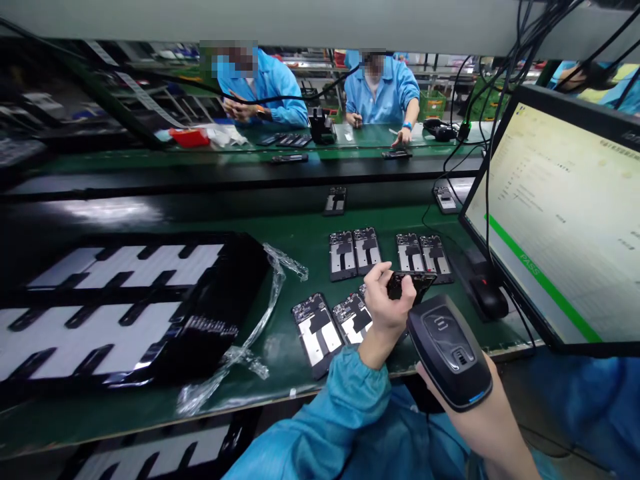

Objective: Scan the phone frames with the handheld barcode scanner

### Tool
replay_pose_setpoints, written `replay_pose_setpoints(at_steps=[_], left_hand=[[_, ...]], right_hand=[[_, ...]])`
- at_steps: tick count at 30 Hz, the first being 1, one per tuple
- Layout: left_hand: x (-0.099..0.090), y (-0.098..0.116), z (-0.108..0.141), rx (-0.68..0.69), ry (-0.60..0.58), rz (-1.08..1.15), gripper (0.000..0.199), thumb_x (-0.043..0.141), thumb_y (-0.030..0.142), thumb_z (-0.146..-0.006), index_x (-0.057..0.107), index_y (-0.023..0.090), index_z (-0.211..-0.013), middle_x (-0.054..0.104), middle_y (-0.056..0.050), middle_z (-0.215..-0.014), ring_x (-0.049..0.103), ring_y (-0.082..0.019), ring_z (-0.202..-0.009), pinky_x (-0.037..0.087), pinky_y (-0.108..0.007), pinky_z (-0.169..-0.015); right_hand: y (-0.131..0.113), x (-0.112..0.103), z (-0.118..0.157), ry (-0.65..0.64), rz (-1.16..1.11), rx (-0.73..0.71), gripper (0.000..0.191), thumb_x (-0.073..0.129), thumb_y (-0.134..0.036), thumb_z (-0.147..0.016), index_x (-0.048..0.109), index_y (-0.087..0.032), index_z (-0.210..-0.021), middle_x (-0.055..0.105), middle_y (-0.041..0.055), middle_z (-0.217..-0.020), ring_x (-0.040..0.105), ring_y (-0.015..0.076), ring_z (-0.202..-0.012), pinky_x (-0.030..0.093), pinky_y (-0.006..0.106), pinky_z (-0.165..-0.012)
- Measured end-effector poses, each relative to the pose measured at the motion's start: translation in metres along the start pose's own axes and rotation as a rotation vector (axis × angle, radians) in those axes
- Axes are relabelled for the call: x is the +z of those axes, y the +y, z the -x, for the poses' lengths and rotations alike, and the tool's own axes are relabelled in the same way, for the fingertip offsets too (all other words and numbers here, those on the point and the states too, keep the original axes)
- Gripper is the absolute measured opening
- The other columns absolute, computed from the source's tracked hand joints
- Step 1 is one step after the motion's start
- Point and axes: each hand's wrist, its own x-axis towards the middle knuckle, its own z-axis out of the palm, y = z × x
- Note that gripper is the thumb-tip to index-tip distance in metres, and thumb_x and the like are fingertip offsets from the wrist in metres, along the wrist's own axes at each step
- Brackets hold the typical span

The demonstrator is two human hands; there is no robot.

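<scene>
My left hand [386,305] holds a dark phone frame [411,283] by its near end, just above the green mat [300,240]. My right hand [423,377] is mostly hidden under a black handheld scanner [450,350] that it carries, close beside and below the frame. Two phone frames [317,331] [353,317] with exposed boards lie under my left wrist. Two more pairs [355,252] [424,256] lie just beyond my hands.
Stacked black trays [125,300] with loose plastic wrap [270,300] fill the left. A monitor [560,220] stands at the right with a mouse [487,298] before it. Single frames [335,200] [444,198] ride the belt. Two people in blue coats [270,87] [383,90] work opposite.
</scene>
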Motion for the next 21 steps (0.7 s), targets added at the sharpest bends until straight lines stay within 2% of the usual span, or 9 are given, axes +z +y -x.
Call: replay_pose_setpoints(at_steps=[2,5,9,13,17,21], left_hand=[[0.001,0.001,0.002,0.033,0.009,0.002,0.041,0.068,0.032,-0.079,0.052,0.017,-0.114,0.063,-0.004,-0.091,0.066,-0.014,-0.071,0.055,-0.025,-0.062],[0.001,-0.001,0.002,0.060,0.012,0.020,0.039,0.067,0.029,-0.080,0.052,0.017,-0.114,0.062,-0.002,-0.086,0.065,-0.012,-0.066,0.053,-0.022,-0.057],[0.001,-0.010,0.002,0.078,0.022,0.021,0.040,0.067,0.030,-0.080,0.052,0.016,-0.114,0.064,-0.006,-0.094,0.068,-0.014,-0.074,0.056,-0.024,-0.062],[0.000,-0.018,0.002,0.113,0.013,-0.008,0.041,0.066,0.029,-0.081,0.050,0.016,-0.117,0.064,-0.005,-0.092,0.068,-0.014,-0.072,0.056,-0.025,-0.063],[-0.003,-0.021,0.000,0.143,-0.015,0.010,0.046,0.064,0.028,-0.082,0.043,0.016,-0.122,0.062,0.001,-0.078,0.064,-0.012,-0.062,0.053,-0.023,-0.057],[-0.007,-0.023,-0.002,0.150,-0.013,-0.002,0.050,0.064,0.029,-0.082,0.040,0.017,-0.124,0.061,0.001,-0.078,0.062,-0.011,-0.058,0.051,-0.022,-0.054]], right_hand=[[0.004,0.000,0.001,0.023,0.007,-0.021,0.030,0.079,-0.022,-0.070,0.070,-0.025,-0.098,0.079,0.0039,-0.094,0.076,0.0274,-0.081,0.064,0.032,-0.072],[0.009,0.001,0.008,0.095,0.010,0.007,0.037,0.084,-0.028,-0.065,0.070,-0.024,-0.100,0.079,0.0054,-0.096,0.076,0.0300,-0.086,0.065,0.035,-0.076],[0.008,0.002,0.017,0.186,-0.014,0.124,0.049,0.086,-0.040,-0.063,0.070,-0.022,-0.106,0.079,0.0092,-0.101,0.075,0.0336,-0.095,0.065,0.040,-0.080],[0.001,0.003,0.021,0.209,-0.035,0.175,0.052,0.086,-0.043,-0.060,0.070,-0.022,-0.104,0.078,0.0105,-0.103,0.073,0.0361,-0.099,0.065,0.042,-0.078],[-0.004,0.004,0.023,0.245,-0.038,0.227,0.051,0.084,-0.046,-0.061,0.069,-0.021,-0.103,0.078,0.0109,-0.103,0.073,0.0361,-0.099,0.062,0.047,-0.086],[-0.006,0.003,0.025,0.226,-0.047,0.216,0.046,0.083,-0.045,-0.061,0.070,-0.021,-0.098,0.079,0.0100,-0.100,0.073,0.0361,-0.099,0.060,0.048,-0.088]])
